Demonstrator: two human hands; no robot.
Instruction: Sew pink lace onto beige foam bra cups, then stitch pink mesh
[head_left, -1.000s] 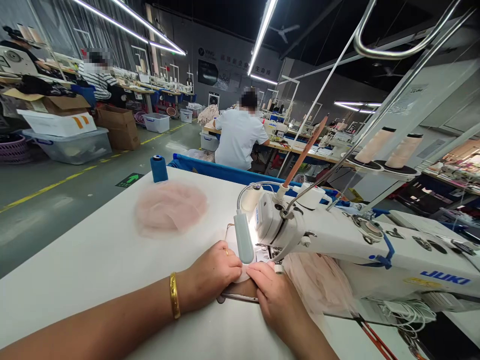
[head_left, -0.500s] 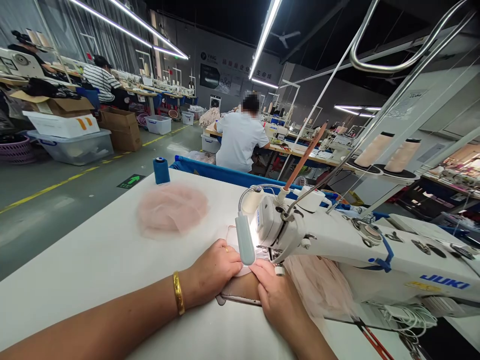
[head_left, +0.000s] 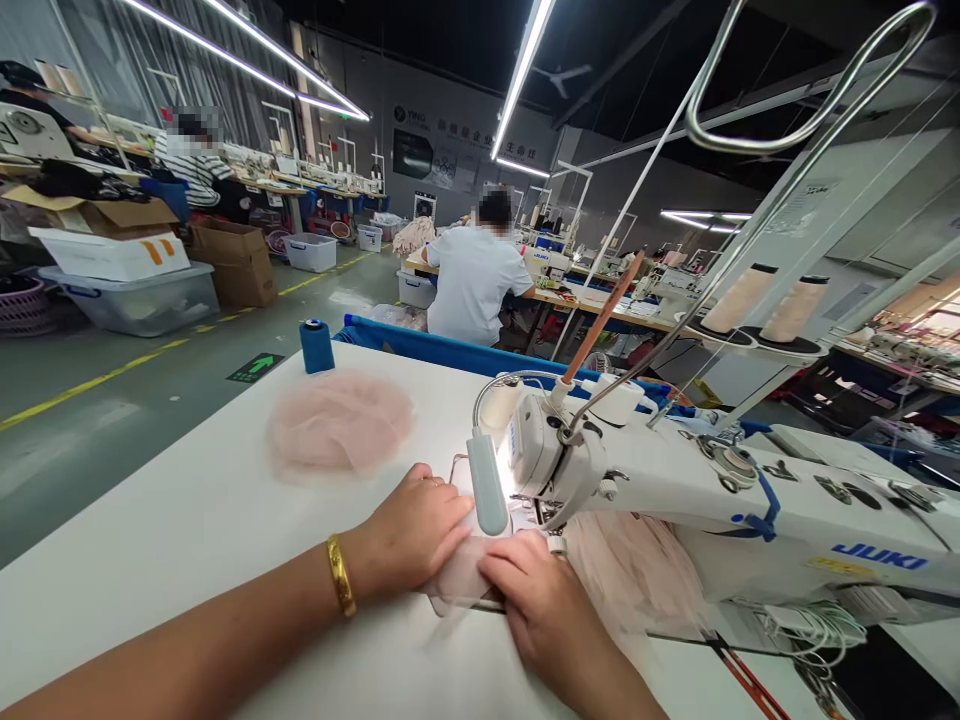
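Note:
A piece of sheer pink fabric (head_left: pixel 462 574) lies at the front of the sewing machine (head_left: pixel 536 450), stretched between my two hands. My left hand (head_left: pixel 420 525), with a gold bangle at its wrist, has curled fingers closed on the fabric's left side. On the right, my right hand (head_left: pixel 541 595) pinches the fabric just in front of the needle area, its fingers bent and together. The small grey lamp (head_left: pixel 489 485) hides part of the stitching spot. More gathered pink tulle (head_left: pixel 637 570) bunches under the machine arm, right of my right hand.
A round pile of pink tulle (head_left: pixel 341 420) and a blue thread cone (head_left: pixel 316 346) lie on the white table (head_left: pixel 187 560). Two pale thread cones (head_left: pixel 795 308) stand at the right. Red-handled tweezers (head_left: pixel 750 680) lie front right. A co-worker (head_left: pixel 476 275) sits ahead.
My left hand has moved slightly left and up, away from my right hand. Sheer fabric now covers the machine bed between them. My right hand has shifted slightly left and down.

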